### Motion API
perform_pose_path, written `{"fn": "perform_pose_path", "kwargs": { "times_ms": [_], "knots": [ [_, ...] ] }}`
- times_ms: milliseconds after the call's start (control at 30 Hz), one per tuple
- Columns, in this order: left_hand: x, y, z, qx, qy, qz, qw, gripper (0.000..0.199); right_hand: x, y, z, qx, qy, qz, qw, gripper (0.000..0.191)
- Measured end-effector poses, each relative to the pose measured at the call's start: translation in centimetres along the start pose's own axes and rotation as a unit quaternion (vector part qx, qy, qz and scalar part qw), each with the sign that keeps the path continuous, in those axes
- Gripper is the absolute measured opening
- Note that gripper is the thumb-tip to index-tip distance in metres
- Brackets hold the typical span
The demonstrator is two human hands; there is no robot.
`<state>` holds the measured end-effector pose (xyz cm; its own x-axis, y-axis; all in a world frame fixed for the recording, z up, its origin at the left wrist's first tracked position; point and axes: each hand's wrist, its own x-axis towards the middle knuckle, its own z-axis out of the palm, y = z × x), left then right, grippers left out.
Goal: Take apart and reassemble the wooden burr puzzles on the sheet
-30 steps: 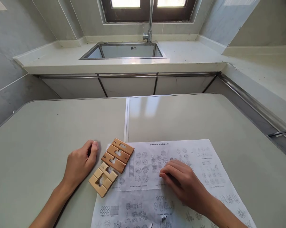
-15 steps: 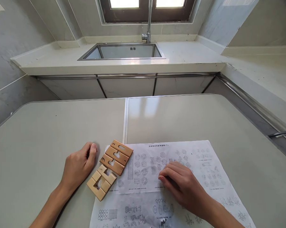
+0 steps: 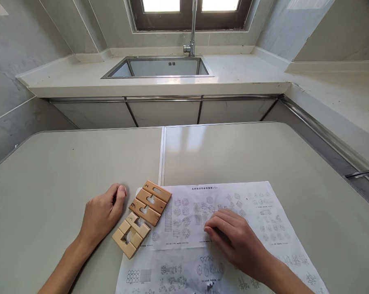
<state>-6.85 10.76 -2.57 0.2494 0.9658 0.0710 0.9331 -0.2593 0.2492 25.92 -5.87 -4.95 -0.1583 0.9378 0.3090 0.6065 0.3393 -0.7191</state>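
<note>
My left hand (image 3: 105,211) rests on the table as a loose fist, with nothing visible in it. Just right of it, not touching, lie several notched wooden puzzle pieces. The darker brown pieces (image 3: 154,199) sit side by side at the top and carry handwritten numbers. Below them is a group of paler wooden pieces (image 3: 135,243) with gaps between them. They partly overlap the left edge of a printed diagram sheet (image 3: 178,255). On that sheet lies my right hand (image 3: 233,234), fingers curled together; its palm side is hidden.
The pale folding table (image 3: 64,163) has a seam (image 3: 162,155) down its middle. Beyond it stands a white counter (image 3: 242,69) with a sink (image 3: 159,67) and a tall faucet (image 3: 191,41) under a window. At right, a metal handle (image 3: 362,173) sits near the table's edge.
</note>
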Motion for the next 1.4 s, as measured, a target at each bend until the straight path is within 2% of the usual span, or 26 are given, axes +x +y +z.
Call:
{"fn": "perform_pose_path", "kwargs": {
  "times_ms": [1400],
  "knots": [
    [0.00,0.56,-0.26,-0.008,0.008,0.002,1.000,0.034,0.03,-0.11,-0.06,-0.009,0.001,-0.001,1.000,0.020]
  ]
}}
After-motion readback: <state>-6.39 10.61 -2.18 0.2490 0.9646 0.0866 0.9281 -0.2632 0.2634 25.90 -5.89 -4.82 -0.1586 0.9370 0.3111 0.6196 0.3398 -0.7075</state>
